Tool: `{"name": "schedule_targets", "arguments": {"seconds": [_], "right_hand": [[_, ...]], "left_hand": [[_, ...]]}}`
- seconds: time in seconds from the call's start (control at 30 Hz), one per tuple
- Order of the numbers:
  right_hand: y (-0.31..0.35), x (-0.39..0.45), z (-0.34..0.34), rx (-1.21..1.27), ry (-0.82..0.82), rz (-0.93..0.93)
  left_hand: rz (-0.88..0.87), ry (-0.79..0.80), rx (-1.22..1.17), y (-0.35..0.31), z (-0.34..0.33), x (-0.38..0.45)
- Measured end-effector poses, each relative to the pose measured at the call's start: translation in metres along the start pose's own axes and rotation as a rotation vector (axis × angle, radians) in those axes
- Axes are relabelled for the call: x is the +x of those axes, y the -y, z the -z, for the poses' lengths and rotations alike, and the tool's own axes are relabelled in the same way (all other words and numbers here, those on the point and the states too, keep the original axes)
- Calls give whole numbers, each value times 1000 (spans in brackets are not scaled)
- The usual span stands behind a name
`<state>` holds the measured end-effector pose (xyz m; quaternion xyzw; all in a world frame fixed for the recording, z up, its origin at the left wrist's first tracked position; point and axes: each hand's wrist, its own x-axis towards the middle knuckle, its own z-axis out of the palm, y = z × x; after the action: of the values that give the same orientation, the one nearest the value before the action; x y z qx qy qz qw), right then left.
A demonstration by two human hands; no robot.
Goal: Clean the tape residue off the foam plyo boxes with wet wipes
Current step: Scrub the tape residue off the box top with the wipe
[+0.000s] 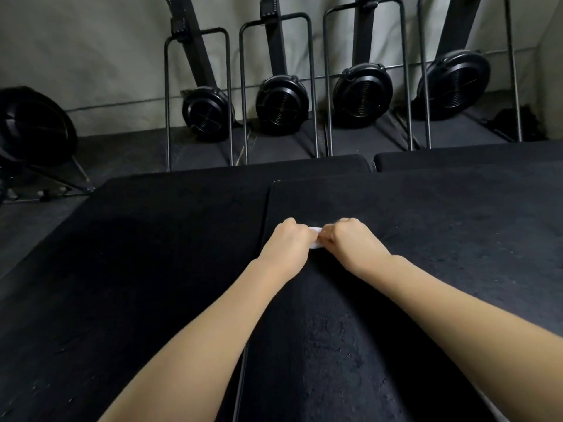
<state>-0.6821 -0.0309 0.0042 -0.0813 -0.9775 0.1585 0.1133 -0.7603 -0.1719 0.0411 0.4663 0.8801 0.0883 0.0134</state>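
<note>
Gripping a white wet wipe (315,238) between them at frame centre, left hand (289,243) and right hand (350,240) press it onto a black foam plyo box (411,226); fan machines (281,105) line the grey wall (91,50) above, no legible writing.

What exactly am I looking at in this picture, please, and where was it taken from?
There is no machine at work here: a person wears a wide-angle camera on the head, so this single view looks forward and down along their own bare forearms. The left hand and the right hand meet over a small white wet wipe, which the curled fingers of both hands pinch between them. The hands are over the top of a black foam plyo box, whose surface shows pale specks. Another plyo box stands beside it on the left, and more lie beyond. Against the far wall stand four black fan-wheel exercise machines in metal frames, and a fifth wheel shows at the left edge.
</note>
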Motion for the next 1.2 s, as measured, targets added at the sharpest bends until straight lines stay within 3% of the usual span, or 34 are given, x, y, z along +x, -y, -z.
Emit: {"name": "schedule_targets", "arguments": {"seconds": [0.2,0.3,0.37,0.53,0.6,0.77,0.97,1.1,1.2], "right_hand": [[9,-27,-3,-90,62,-52],[30,-75,10,51,62,-62],[48,-111,12,50,43,-16],[87,-178,11,-29,-62,114],[93,-183,13,10,-108,128],[77,-150,-1,49,-31,51],[55,-103,-25,-89,-7,-84],[73,-123,-7,-104,32,-99],[96,-162,14,21,37,-27]], "left_hand": [[-32,20,55,-12,-3,-31],[-45,29,5,-20,-4,-76],[-97,34,9,-30,-5,-112],[-44,8,-87,-50,-13,-181],[-40,-9,-95,-54,-10,-185],[-8,-47,-75,-44,-10,-159],[40,-24,-110,-38,-9,-122],[47,-25,-104,-46,-6,-141],[28,0,-73,-50,-7,-174]]}}
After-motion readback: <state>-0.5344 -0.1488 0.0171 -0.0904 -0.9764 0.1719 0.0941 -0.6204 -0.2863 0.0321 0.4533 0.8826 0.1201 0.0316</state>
